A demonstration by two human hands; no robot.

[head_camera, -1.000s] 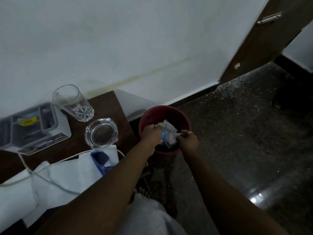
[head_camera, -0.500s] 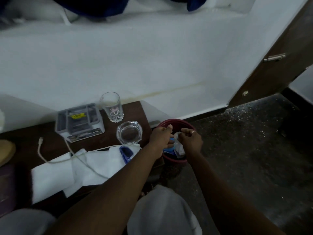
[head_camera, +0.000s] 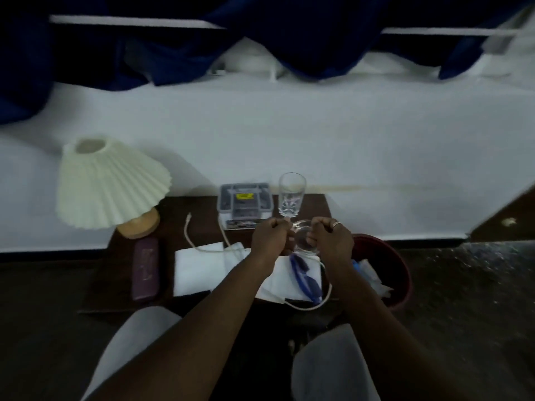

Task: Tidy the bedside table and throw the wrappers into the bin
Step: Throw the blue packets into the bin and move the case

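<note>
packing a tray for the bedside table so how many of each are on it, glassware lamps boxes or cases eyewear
glassware: 2, drinking glass and glass ashtray
lamps: 1, pleated-shade lamp
boxes or cases: 2, clear plastic box and purple case
eyewear: 1, blue glasses
total: 6

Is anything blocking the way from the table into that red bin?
Nothing visible does. The red bin stands open-topped just right of the bedside table, wrappers already inside; only the person's own right forearm crosses its left rim.
</note>
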